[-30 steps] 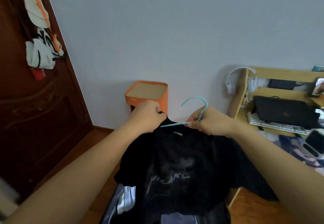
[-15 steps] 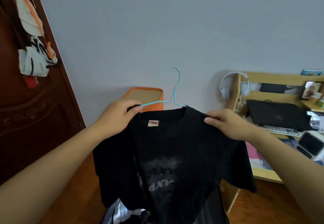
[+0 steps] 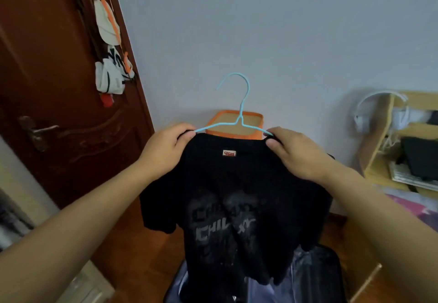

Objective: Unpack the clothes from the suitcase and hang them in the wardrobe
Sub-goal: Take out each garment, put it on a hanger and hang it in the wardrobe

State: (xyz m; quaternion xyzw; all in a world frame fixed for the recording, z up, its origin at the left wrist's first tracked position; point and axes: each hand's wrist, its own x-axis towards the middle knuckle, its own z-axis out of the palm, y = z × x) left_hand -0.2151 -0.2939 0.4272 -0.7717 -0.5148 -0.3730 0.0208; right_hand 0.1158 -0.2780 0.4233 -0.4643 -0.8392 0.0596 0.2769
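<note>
1. Both hands grip the black T-shirt (image 3: 237, 196) at its shoulders: the left hand (image 3: 163, 151) at one, the right hand (image 3: 298, 153) at the other, so it sits square on the light-blue wire hanger (image 3: 239, 122).
2. The shirt is held up over the open suitcase (image 3: 308, 276).
3. The hook points up, free to catch a rail.
4. No wardrobe is in view.
</note>
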